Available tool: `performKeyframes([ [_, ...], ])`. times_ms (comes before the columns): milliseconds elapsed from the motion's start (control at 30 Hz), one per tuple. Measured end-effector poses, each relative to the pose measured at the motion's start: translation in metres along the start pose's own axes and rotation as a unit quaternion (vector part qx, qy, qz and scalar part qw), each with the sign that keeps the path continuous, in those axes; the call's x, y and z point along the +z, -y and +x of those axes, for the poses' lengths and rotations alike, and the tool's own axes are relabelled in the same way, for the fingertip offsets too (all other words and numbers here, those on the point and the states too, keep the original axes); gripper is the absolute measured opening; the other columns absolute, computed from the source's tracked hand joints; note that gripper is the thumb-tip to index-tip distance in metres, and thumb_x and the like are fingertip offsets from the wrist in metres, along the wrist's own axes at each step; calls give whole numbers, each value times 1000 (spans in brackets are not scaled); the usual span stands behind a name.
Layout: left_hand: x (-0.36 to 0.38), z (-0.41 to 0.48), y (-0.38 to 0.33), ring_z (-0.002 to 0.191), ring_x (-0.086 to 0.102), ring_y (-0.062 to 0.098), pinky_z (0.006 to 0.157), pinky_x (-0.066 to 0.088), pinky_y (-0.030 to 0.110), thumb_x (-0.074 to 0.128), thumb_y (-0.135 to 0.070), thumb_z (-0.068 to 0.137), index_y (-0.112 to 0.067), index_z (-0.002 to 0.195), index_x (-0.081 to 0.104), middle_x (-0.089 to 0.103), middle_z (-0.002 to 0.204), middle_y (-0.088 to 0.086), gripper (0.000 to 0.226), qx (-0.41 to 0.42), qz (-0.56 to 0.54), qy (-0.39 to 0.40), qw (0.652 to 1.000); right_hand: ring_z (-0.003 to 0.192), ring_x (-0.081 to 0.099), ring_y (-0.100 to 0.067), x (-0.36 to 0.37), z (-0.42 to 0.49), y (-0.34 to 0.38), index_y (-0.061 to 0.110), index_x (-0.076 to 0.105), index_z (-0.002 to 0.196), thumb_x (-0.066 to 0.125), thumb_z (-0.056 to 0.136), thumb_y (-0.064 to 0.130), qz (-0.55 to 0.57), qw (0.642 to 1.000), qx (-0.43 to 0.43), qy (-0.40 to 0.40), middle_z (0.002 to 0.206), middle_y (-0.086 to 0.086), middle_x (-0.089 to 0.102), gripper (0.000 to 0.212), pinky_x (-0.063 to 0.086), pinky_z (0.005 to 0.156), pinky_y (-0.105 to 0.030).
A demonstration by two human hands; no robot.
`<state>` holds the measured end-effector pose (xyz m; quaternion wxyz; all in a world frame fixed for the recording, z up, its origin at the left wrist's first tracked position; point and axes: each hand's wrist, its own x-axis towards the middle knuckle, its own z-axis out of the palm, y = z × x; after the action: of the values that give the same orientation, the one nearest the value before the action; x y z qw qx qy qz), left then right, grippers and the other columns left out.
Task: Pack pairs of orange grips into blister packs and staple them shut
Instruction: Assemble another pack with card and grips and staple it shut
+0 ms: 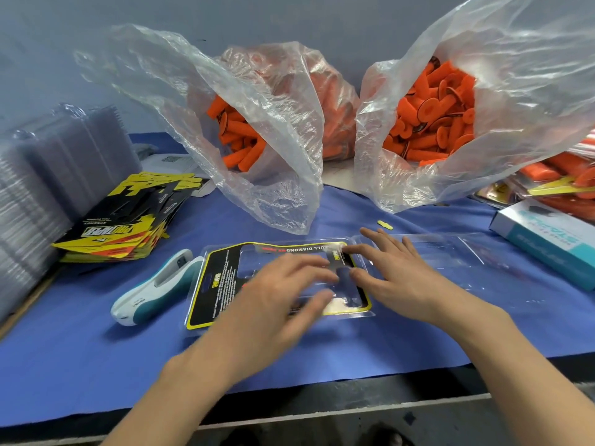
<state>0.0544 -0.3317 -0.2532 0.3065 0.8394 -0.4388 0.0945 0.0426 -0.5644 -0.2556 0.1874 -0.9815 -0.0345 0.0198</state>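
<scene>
An open clear blister pack (pixel 428 252) lies on the blue cloth. Its left half holds a black and yellow printed card (pixel 222 284); its right half is bare plastic. No grip lies in it. My left hand (pixel 283 291) rests on the card half with fingers spread and nearly straight. My right hand (pixel 396 272) lies flat beside it, fingertips on the card's far right corner. Orange grips (pixel 431 114) fill a clear plastic bag at the back right, and more orange grips (pixel 238 140) show in a second bag at the back centre. A white and teal stapler (pixel 154 288) lies left of the pack.
A fanned stack of printed cards (pixel 128 226) sits at the left, behind it tall stacks of clear blister shells (pixel 42 175). A white and teal staple box (pixel 547 239) sits at the right, with packed orange grip packs (pixel 560 178) behind it. The table's front edge (pixel 322 413) runs below my forearms.
</scene>
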Motion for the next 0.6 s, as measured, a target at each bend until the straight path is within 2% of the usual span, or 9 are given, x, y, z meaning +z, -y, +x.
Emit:
performKeyframes([
  [100, -30, -6, 26, 120, 50, 0, 104, 34, 15, 50, -38, 99, -25, 117, 65, 59, 122, -14, 27, -87, 17, -76, 993, 152, -5, -13, -6, -2, 3, 43, 34, 145, 38, 100, 51, 9, 1000, 2, -13, 164, 8, 8, 47, -6, 122, -40],
  [200, -54, -20, 54, 108, 50, -7, 93, 31, 5, 50, -44, 92, -30, 117, 63, 58, 116, -23, 31, -160, 29, -96, 982, 151, 4, -16, -15, -2, 18, 37, 38, 147, 41, 98, 52, 22, 995, -14, -95, 162, 3, 19, 51, 1, 123, -40],
  [300, -64, -32, 71, 98, 52, -6, 87, 37, 17, 56, -39, 94, -35, 115, 61, 56, 109, -30, 22, -208, 17, -103, 973, 149, 17, -17, -16, 5, 49, 30, 41, 147, 42, 98, 46, 60, 982, -64, -167, 159, 3, 30, 51, 11, 122, -42],
  [367, -62, -35, 73, 100, 53, -1, 87, 38, 22, 59, -36, 94, -35, 115, 61, 57, 110, -28, 21, -218, 16, -100, 971, 150, 15, -17, -5, 13, 72, 31, 36, 150, 39, 100, 48, 53, 984, -95, -144, 160, 6, 28, 53, 8, 122, -42],
  [433, -55, -35, 69, 110, 50, -1, 95, 35, 15, 57, -40, 96, -33, 120, 61, 57, 120, -25, 25, -193, 36, -74, 978, 152, 6, -16, 10, 21, 87, 36, 26, 153, 34, 99, 56, 11, 990, -109, -94, 163, 9, 17, 58, 2, 123, -43],
  [533, -44, -35, 63, 133, 34, -5, 107, 17, 5, 47, -54, 93, -31, 137, 52, 43, 145, -19, 50, -159, 69, -1, 985, 152, -7, -16, 31, 33, 91, 38, 11, 156, 24, 95, 67, -58, 992, -107, -20, 165, 12, 0, 69, -6, 122, -47],
  [600, -39, -35, 64, 141, 20, -7, 107, 3, 1, 36, -60, 92, -31, 146, 41, 29, 155, -19, 62, -158, 93, 44, 982, 152, -9, -17, 40, 37, 86, 38, 6, 156, 21, 93, 70, -78, 992, -102, 13, 165, 13, -4, 72, -7, 122, -49],
])
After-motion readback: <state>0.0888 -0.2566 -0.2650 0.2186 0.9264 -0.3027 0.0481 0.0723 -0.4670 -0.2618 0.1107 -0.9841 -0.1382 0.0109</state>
